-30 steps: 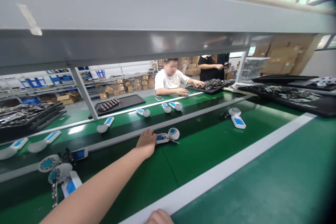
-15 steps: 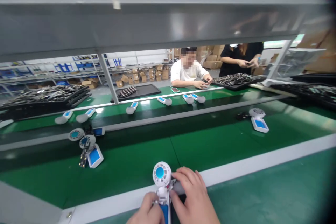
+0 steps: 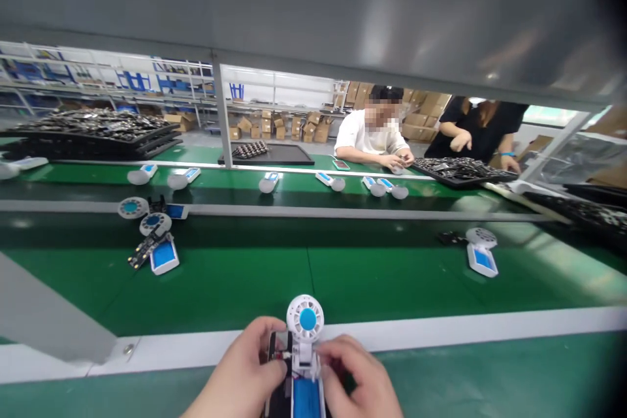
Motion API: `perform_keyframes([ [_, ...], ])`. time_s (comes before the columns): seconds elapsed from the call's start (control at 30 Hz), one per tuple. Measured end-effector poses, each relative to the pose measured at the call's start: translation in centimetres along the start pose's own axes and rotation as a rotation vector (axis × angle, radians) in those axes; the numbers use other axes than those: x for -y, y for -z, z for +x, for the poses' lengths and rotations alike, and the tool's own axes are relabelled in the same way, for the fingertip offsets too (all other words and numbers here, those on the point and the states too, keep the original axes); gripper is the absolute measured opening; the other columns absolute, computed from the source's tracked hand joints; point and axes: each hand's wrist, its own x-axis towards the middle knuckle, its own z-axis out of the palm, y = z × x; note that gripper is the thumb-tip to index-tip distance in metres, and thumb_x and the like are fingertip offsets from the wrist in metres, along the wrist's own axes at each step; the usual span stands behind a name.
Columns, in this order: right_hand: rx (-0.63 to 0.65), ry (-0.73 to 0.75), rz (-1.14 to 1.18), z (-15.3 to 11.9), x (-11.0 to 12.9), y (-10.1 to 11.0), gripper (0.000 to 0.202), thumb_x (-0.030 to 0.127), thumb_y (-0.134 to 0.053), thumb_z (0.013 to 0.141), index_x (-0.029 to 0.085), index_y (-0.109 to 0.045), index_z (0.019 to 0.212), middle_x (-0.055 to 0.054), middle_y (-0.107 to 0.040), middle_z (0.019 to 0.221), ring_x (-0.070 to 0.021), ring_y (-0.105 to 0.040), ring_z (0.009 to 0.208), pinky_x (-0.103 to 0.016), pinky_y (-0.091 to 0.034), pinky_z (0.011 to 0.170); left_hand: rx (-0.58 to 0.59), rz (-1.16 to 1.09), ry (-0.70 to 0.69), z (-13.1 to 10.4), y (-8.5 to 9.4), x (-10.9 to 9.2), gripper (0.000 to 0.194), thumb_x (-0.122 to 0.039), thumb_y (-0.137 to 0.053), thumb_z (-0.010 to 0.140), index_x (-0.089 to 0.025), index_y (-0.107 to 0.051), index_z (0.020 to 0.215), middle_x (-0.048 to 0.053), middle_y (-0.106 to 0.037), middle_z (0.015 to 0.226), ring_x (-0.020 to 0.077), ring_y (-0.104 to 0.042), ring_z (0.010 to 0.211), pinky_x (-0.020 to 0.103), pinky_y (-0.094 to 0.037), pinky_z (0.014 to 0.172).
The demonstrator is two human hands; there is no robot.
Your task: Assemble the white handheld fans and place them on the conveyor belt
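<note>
A small white handheld fan (image 3: 305, 318) with a blue hub stands at the near edge of the bench, its round head up and its open handle showing a blue inside. My left hand (image 3: 245, 366) grips a black circuit board (image 3: 278, 398) along the left side of the handle; a red and white connector shows by the thumb. At the hinge below the fan head, my right hand (image 3: 360, 375) is closed on the handle's right side, thumb and fingertips against the white shell. The lower end of the handle runs out of view.
Opened fans with boards lie on the green belt at left (image 3: 164, 255) and right (image 3: 482, 260). Several fans line the far belt. Trays of boards (image 3: 98, 127) stand beyond. A grey post (image 3: 49, 313) rises at near left. Two people work across the line.
The board has come from the fan's right side to its left, into my left hand. My right hand has drawn in to the hinge. The camera view has shifted left.
</note>
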Motion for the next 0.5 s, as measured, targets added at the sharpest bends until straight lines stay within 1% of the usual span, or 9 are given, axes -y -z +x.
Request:
perform_keyframes([
  [0.03, 0.016, -0.026, 0.002, 0.4, 0.0, 0.5, 0.023, 0.011, -0.053, 0.081, 0.022, -0.069, 0.093, -0.003, -0.069, 0.085, -0.0164, -0.066, 0.075, -0.024, -0.054, 0.067, 0.022, -0.042, 0.006, -0.1, 0.0, -0.4, 0.029, -0.009, -0.048, 0.070, -0.018, -0.059, 0.095, 0.002, -0.072, 0.087, 0.0186, -0.068, 0.087, 0.028, -0.053, 0.079],
  [0.1, 0.062, -0.014, 0.009, 0.9, 0.0, 1.0, 0.024, 0.009, -0.054, 0.079, 0.022, -0.071, 0.089, -0.004, -0.068, 0.085, -0.0173, -0.067, 0.079, -0.025, -0.055, 0.068, 0.038, -0.054, 0.006, -0.3, 0.1, -1.1, 0.030, -0.011, -0.049, 0.071, -0.017, -0.065, 0.096, 0.003, -0.074, 0.089, 0.0202, -0.069, 0.089, 0.030, -0.053, 0.081],
  [0.17, 0.079, 0.030, 0.037, 1.0, -0.1, 1.1, 0.023, 0.009, -0.054, 0.078, 0.022, -0.072, 0.085, -0.004, -0.067, 0.084, -0.0172, -0.067, 0.078, -0.025, -0.054, 0.067, 0.014, 0.016, -0.010, -0.5, 0.1, -1.4, 0.027, -0.016, -0.052, 0.075, -0.017, -0.069, 0.095, 0.002, -0.074, 0.087, 0.0208, -0.069, 0.086, 0.030, -0.053, 0.079],
  [0.23, 0.066, 0.064, 0.055, 1.0, -0.1, 0.9, 0.022, 0.010, -0.054, 0.081, 0.022, -0.072, 0.082, -0.004, -0.066, 0.081, -0.0161, -0.066, 0.074, -0.024, -0.053, 0.064, -0.029, 0.126, -0.050, -0.6, 0.1, -1.2, 0.025, -0.018, -0.053, 0.077, -0.019, -0.072, 0.094, 0.001, -0.073, 0.084, 0.0204, -0.069, 0.083, 0.029, -0.053, 0.077],
  [0.3, 0.058, 0.078, 0.057, 0.9, -0.1, 0.8, 0.020, 0.011, -0.054, 0.084, 0.021, -0.071, 0.081, -0.003, -0.064, 0.079, -0.0153, -0.064, 0.073, -0.024, -0.053, 0.064, -0.059, 0.240, -0.129, -0.7, 0.2, -0.9, 0.024, -0.017, -0.054, 0.080, -0.021, -0.074, 0.092, 0.000, -0.072, 0.082, 0.0188, -0.068, 0.080, 0.028, -0.053, 0.074],
  [0.37, 0.059, 0.084, 0.053, 0.8, -0.1, 0.7, 0.018, 0.012, -0.053, 0.087, 0.019, -0.068, 0.081, -0.003, -0.063, 0.079, -0.0151, -0.063, 0.073, -0.025, -0.052, 0.065, -0.062, 0.313, -0.247, -0.8, 0.1, -0.3, 0.024, -0.016, -0.054, 0.083, -0.023, -0.074, 0.094, 0.000, -0.071, 0.085, 0.0171, -0.067, 0.080, 0.026, -0.054, 0.074],
  [0.5, 0.055, 0.132, 0.030, 0.8, 0.0, 0.5, 0.018, 0.010, -0.047, 0.090, 0.017, -0.062, 0.084, -0.005, -0.062, 0.083, -0.0168, -0.061, 0.077, -0.028, -0.052, 0.068, -0.050, 0.377, -0.493, -0.9, 0.0, 0.9, 0.027, -0.017, -0.055, 0.090, -0.029, -0.072, 0.108, 0.000, -0.072, 0.100, 0.0136, -0.069, 0.093, 0.022, -0.055, 0.085],
])
